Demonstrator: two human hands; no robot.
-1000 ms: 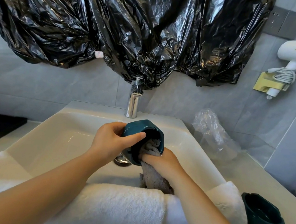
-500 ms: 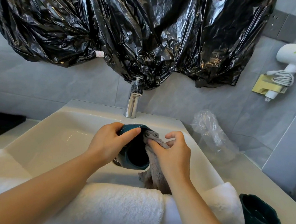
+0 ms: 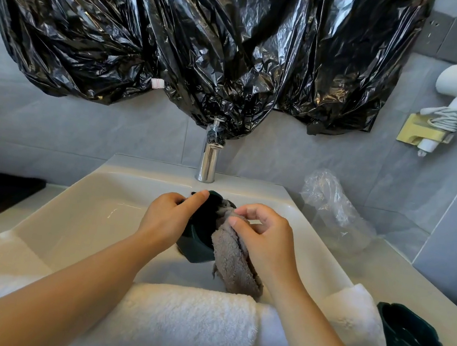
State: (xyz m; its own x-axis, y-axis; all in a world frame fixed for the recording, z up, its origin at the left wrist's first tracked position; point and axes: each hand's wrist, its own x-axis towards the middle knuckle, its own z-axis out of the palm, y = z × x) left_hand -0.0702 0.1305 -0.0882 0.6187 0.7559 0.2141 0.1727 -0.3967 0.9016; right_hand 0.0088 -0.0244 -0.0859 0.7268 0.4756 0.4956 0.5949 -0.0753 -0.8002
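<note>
While the left hand (image 3: 168,220) grips the dark green cup (image 3: 196,245) above the basin (image 3: 71,210), tilted so that its inside is reachable, the right hand (image 3: 266,240) pinches the grey cloth (image 3: 231,260) against the rim, apparently to wipe it. A second green cup (image 3: 410,342) stands well apart on the worktop (image 3: 383,266) at right, likely set aside.

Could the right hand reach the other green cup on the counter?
Probably yes: that cup stands uncovered beside the white towel, though the right hand now pinches the grey cloth.
</note>
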